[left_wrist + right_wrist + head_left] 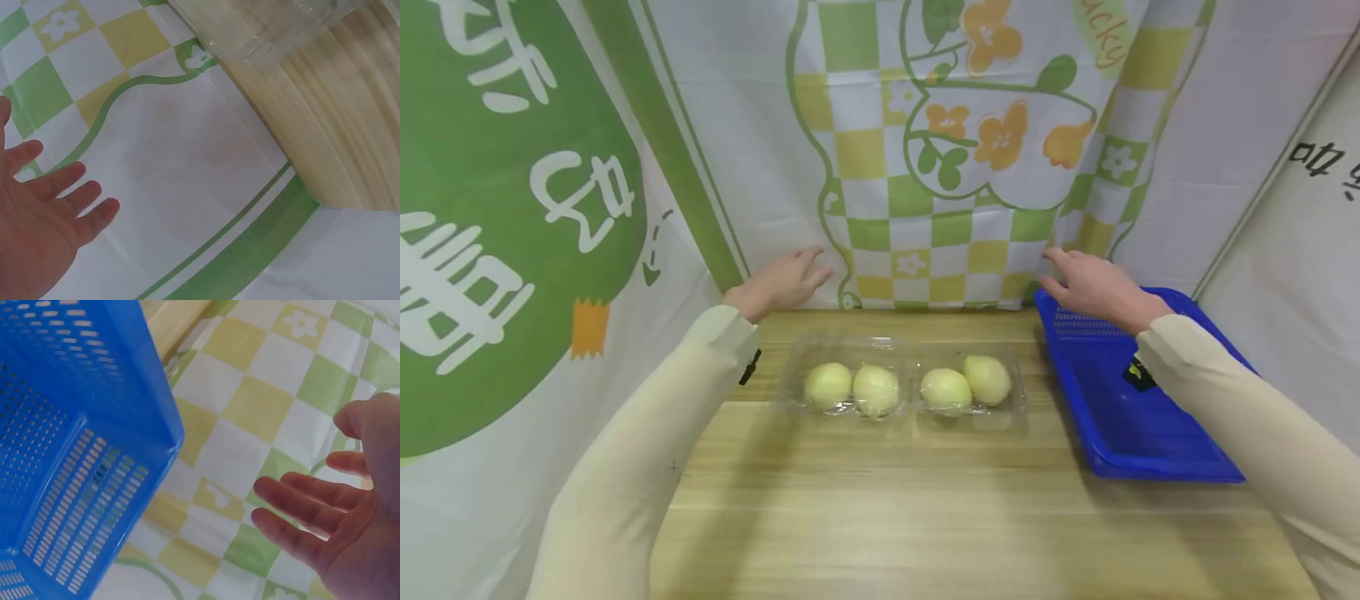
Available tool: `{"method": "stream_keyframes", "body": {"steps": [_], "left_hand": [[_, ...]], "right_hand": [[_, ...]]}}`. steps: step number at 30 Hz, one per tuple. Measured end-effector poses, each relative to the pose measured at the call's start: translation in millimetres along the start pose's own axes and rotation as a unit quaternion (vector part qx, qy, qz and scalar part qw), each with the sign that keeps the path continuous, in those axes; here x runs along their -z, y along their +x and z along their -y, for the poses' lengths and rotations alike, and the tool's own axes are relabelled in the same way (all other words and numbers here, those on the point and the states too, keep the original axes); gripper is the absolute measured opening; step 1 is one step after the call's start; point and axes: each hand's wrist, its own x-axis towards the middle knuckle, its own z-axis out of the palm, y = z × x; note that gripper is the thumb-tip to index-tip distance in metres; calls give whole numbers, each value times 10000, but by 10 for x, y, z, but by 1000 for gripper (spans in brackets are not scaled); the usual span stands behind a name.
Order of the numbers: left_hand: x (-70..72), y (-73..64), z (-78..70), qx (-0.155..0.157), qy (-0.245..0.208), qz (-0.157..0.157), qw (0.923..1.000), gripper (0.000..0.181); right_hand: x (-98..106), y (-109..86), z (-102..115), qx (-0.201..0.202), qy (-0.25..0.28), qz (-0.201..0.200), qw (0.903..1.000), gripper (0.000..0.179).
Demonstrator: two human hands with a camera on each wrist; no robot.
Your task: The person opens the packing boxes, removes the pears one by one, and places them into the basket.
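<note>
We see a clear box on the table, with pale fruit inside. Our left hand is up past the box's left end, and our right hand is past its right end, by the blue basket. Both hands are loose and hold nothing. We think the box is light, bendy and slippery, best held gently at both ends. We can't tell if it's one box or two. Our right sleeve hides some of the basket.
</note>
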Motion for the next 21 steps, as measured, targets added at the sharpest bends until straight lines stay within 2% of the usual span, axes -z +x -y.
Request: {"method": "stream_keyframes", "body": {"steps": [5, 8, 14, 18, 21], "left_hand": [[-44, 12, 34, -223, -294, -247, 9990, 65], [-72, -19, 69, -286, -325, -277, 9987, 61], [-80, -113, 136, -122, -538, -205, 9983, 54], [-86, -142, 160, -123, -651, -273, 9974, 50], [-87, -162, 161, -127, -766, -368, 9963, 48]], "right_hand": [[-54, 7, 70, 311, 16, -555, 9980, 45], [-80, 10, 136, 573, 34, -719, 9958, 39], [-96, 22, 312, 939, 244, -828, 9918, 32], [-108, 3, 413, 1085, 455, -772, 9900, 30], [-112, -7, 477, 1222, 559, -889, 9869, 30]]}}
